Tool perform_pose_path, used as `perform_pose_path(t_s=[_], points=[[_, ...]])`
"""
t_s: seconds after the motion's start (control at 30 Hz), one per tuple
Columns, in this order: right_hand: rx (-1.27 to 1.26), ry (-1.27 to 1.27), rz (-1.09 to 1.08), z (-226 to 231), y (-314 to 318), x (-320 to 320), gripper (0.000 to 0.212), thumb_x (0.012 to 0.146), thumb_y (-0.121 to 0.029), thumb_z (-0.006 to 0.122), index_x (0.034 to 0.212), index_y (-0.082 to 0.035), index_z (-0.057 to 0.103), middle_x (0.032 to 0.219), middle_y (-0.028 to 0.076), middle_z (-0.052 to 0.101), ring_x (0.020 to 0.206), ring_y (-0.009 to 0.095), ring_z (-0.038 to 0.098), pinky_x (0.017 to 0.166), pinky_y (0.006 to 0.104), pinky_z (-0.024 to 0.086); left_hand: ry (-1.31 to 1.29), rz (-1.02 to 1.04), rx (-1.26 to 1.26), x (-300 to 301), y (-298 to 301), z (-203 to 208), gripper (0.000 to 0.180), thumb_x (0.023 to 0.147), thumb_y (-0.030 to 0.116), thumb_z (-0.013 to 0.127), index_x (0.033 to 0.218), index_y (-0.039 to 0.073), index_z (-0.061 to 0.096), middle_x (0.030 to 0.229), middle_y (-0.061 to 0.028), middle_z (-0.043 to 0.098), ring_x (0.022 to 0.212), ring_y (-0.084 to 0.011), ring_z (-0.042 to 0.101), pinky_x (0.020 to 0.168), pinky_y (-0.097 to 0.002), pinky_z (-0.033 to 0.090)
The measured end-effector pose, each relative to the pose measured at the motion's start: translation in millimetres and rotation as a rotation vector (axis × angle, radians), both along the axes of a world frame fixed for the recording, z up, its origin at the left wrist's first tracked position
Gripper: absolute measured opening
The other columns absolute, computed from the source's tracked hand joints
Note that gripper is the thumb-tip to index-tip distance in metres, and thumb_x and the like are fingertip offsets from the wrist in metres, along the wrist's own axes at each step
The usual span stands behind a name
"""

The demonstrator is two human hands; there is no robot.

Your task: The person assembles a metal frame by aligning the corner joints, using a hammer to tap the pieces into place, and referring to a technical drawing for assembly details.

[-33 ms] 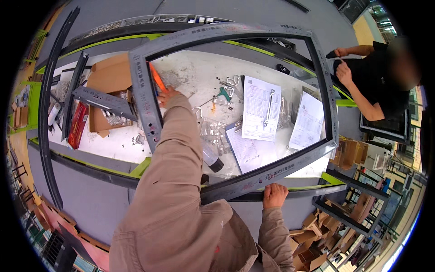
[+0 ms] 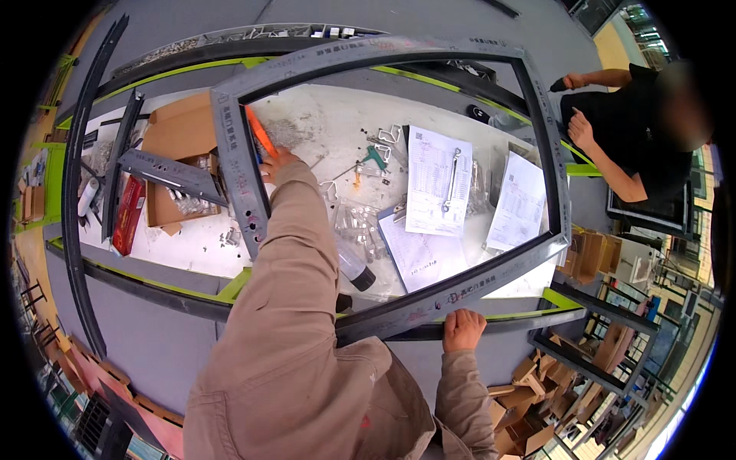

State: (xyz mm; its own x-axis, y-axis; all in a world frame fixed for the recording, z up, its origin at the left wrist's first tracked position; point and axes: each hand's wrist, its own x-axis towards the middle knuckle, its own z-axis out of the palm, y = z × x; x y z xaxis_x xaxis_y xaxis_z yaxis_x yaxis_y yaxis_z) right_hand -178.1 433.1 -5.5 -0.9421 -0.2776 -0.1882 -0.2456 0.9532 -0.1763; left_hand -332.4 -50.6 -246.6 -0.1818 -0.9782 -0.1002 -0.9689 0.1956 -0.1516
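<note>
A large grey window frame (image 2: 468, 292) lies tilted across the workbench (image 2: 307, 107). My left hand (image 2: 277, 163) reaches inside its left bar, closed around the lower end of a long, flat orange tool (image 2: 261, 132) resting against that bar. Part of the grip is hidden by my sleeve. Below the frame's near bar, my right hand (image 2: 464, 330) is closed over the dark rail (image 2: 506, 326) at the bench's near edge. Inside the frame opening lie paper sheets (image 2: 429, 176), a combination wrench (image 2: 452, 180), a green-handled tool (image 2: 373, 159) and a black-capped bottle (image 2: 356, 270).
An open cardboard box (image 2: 180, 126) with small parts stands left, crossed by a grey profile piece (image 2: 172, 176). Beside it lies a red box (image 2: 128, 216). A long dark profile (image 2: 74, 192) stretches along the left. Another person (image 2: 629, 138) stands at right. Cartons (image 2: 529, 429) are piled lower right.
The whole view has shifted slightly, with the frame and bench a little further left. Both my hands keep their places on the orange tool and rail. The other person's hands have moved slightly.
</note>
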Motion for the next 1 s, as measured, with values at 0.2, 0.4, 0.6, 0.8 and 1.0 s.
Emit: perform_pose_path(t_s=[0.2, 0.4, 0.6, 0.8, 1.0], points=[[-0.004, 0.04, 0.009, -3, 1, 1, 0.023, 0.09, -0.023, 0.049, 0.084, -0.007, 0.064, 0.088, 0.008, 0.067, 0.089, 0.03, 0.058, 0.092, 0.0447, 0.037, 0.139, -0.056, 0.02, 5, 33, 22, 0.026, 0.096, 0.033, 0.046, 0.118, 0.025, 0.056, 0.119, -0.008, 0.054, 0.111, -0.0259, 0.049, 0.081, -0.0494, 0.039], [-0.026, 0.078, 0.025, -7, 4, 5, 0.025, 0.092, -0.024, 0.047, 0.091, -0.009, 0.068, 0.09, 0.007, 0.068, 0.09, 0.029, 0.059, 0.094, 0.0455, 0.036, 0.328, -0.033, 0.12, 5, 94, 86, 0.022, 0.09, 0.027, 0.058, 0.112, 0.023, 0.053, 0.107, -0.0083, 0.053, 0.109, -0.0254, 0.047, 0.082, -0.0495, 0.04], [-0.282, 0.082, -0.015, 0, 22, 8, 0.021, 0.09, -0.025, 0.055, 0.096, -0.011, 0.069, 0.093, 0.009, 0.068, 0.096, 0.028, 0.06, 0.098, 0.0449, 0.033, 0.998, -0.008, 0.542, 2, 150, 171, 0.032, 0.085, 0.017, 0.066, 0.114, 0.013, 0.051, 0.106, -0.0084, 0.059, 0.097, -0.0213, 0.057, 0.081, -0.0408, 0.048], [-0.83, -0.145, -0.298, 55, 81, -36, 0.03, 0.086, -0.013, 0.065, 0.116, -0.007, 0.063, 0.109, 0.011, 0.066, 0.101, 0.025, 0.063, 0.084, 0.0344, 0.049, 1.34, -0.197, 1.398, 61, 204, 331, 0.044, 0.091, 0.012, 0.063, 0.132, 0.005, 0.048, 0.112, -0.0067, 0.059, 0.098, -0.0163, 0.058, 0.085, -0.0331, 0.049], [-0.689, 0.319, 0.34, 178, 142, -106, 0.066, 0.074, -0.013, 0.075, 0.135, -0.007, 0.049, 0.136, 0.017, 0.047, 0.125, 0.036, 0.046, 0.101, 0.0406, 0.04, 1.206, -0.722, 1.698, 132, 313, 461, 0.073, 0.087, 0.04, 0.069, 0.138, -0.004, 0.04, 0.112, -0.0154, 0.057, 0.096, -0.0229, 0.056, 0.081, -0.0328, 0.045]])
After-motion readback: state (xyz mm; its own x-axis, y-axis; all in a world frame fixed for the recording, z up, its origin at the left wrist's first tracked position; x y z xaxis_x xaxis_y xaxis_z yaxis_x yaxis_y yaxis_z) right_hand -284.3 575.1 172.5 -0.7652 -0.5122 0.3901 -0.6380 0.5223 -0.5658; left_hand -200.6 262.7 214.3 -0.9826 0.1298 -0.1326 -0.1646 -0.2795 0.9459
